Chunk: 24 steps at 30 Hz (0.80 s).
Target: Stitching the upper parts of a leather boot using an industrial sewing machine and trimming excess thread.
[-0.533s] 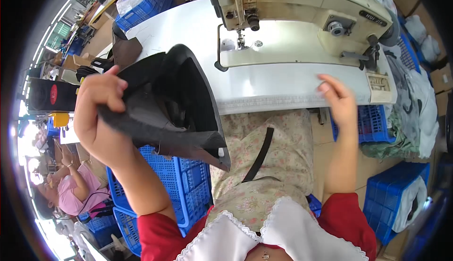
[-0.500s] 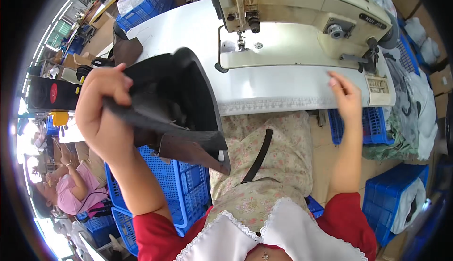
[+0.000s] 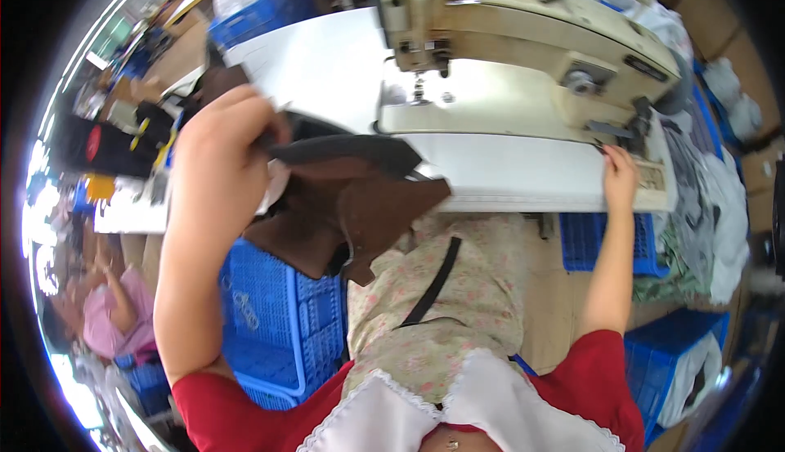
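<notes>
My left hand point(image 3: 225, 145) is closed on the edge of a black and brown sewn piece point(image 3: 327, 215), which looks like a bag part in leather-like material. It hangs over the table's front edge, its brown flaps dangling above a blue crate; motion blurs it. My right hand point(image 3: 621, 176) rests at the right end of the white sewing table point(image 3: 507, 170), fingertips drawn together near a small dark thing too small to name. Beyond the hands stands a cream sewing machine point(image 3: 523, 31), its needle and presser foot point(image 3: 419, 88) left of centre with no material under them.
A blue plastic crate point(image 3: 298, 321) stands below my left arm. Other blue crates point(image 3: 609, 243) are under the table's right end and at the lower right point(image 3: 679, 354). Grey fabric and white bags point(image 3: 719, 207) hang at the right. A person in pink point(image 3: 118, 313) sits at far left.
My left hand has swung the piece up and turned it, so its brown side faces me instead of its black hollow. My right hand has moved right along the table, its fingers drawing together.
</notes>
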Tool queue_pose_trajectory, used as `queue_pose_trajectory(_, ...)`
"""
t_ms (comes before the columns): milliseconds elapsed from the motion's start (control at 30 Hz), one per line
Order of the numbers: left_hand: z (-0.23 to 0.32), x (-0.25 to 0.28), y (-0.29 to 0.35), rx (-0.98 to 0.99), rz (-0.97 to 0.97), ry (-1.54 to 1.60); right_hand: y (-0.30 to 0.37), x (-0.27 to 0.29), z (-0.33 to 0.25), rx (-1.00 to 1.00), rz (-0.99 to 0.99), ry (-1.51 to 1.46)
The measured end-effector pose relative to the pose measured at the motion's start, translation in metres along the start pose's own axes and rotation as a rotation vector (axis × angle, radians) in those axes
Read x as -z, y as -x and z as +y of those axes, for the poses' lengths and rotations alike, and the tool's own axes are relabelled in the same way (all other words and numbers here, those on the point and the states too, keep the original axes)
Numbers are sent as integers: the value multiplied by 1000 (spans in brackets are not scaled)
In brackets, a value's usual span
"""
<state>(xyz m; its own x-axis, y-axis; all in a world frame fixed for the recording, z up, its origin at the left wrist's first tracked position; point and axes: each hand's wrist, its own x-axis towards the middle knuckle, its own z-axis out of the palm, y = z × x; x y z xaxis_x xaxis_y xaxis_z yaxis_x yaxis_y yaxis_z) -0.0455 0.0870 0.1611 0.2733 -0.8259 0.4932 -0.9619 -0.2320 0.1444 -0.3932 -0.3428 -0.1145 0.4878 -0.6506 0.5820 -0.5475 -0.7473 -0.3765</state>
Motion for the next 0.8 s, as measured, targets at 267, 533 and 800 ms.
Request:
queue_pose_trajectory(267,-17,-8,13,112,28,34,-12,26,-5,-142,-106,26)
queue_pose_trajectory(533,-26,-12,11,160,9,96,-3,44,32,-100,-28,92)
queue_pose_trajectory(800,-30,-29,3,27,-85,151,0,45,-219,198,-208,-625)
